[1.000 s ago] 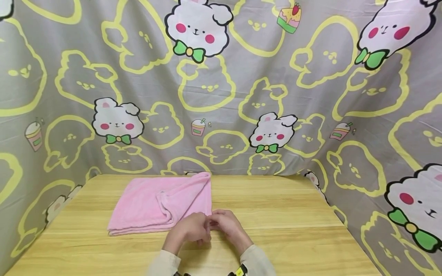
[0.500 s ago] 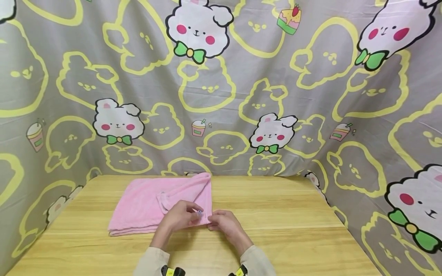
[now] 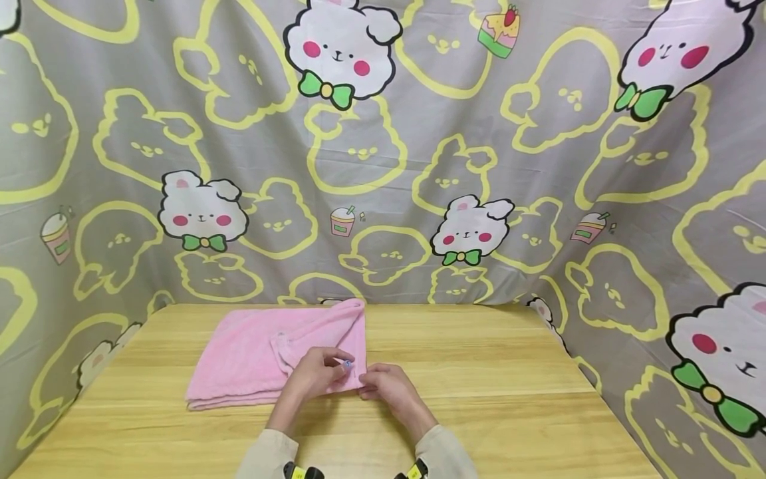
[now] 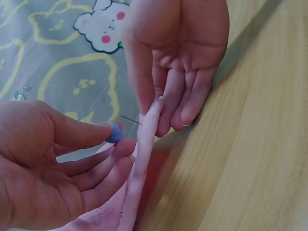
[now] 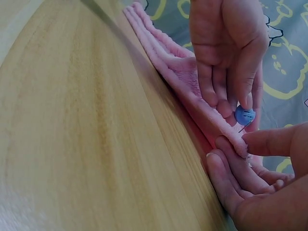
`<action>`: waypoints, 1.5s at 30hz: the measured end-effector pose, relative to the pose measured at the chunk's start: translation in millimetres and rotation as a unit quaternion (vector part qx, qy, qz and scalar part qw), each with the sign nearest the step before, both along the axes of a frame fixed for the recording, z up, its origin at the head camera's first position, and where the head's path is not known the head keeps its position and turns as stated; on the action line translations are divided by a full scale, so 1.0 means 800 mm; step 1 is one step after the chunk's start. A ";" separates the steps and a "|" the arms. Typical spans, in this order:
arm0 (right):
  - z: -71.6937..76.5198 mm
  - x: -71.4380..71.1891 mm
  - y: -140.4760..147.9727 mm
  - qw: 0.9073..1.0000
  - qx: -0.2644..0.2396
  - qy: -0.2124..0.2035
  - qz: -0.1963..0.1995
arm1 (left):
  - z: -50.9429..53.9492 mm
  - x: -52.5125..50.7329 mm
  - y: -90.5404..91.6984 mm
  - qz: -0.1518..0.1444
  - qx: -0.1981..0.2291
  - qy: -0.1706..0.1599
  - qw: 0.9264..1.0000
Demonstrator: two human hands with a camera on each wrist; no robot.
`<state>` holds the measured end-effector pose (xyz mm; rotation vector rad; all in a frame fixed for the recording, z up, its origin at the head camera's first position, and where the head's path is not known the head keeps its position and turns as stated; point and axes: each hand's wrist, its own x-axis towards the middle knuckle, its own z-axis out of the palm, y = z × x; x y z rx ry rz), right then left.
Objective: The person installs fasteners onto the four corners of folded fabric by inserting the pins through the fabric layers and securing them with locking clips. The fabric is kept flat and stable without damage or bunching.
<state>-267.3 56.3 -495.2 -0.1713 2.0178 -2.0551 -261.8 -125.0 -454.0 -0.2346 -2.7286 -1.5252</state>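
Observation:
A pink fleecy cloth (image 3: 245,349) lies folded on the table, one flap turned back. My left hand (image 3: 312,376) pinches a small round blue piece (image 5: 245,115) between thumb and fingers, just above the cloth's near right corner. Dark marks show on the piece's face. A thin metal pin (image 4: 131,120) stands out from the cloth edge close beside it; whether pin and piece are joined I cannot tell. My right hand (image 3: 391,391) grips that corner, thumb on one side and fingers on the other.
The wooden table (image 3: 491,386) extends to the right and in front of the cloth. Grey fabric (image 3: 383,199) printed with yellow outlines and white rabbits hangs behind and along both sides.
My left hand has moved left and up from beside the right hand, and the blue piece has come into sight in its fingers. The right hand keeps its place at the corner.

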 end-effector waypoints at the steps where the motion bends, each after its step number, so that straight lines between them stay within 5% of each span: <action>1: 0.000 0.000 0.000 1.000 0.000 0.000 0.000 | 0.000 0.000 0.000 -0.002 0.002 -0.002 1.000; 16: -0.002 -0.002 0.001 1.000 -0.012 0.007 -0.001 | -0.001 -0.002 0.004 -0.005 0.019 0.003 1.000; 26: 0.000 0.001 0.000 1.000 -0.012 0.002 -0.006 | 0.001 -0.002 0.008 -0.012 0.077 -0.022 0.997; 45: 0.000 0.000 -0.002 1.000 -0.004 0.004 -0.007 | -0.001 -0.002 0.010 -0.007 0.033 -0.005 0.999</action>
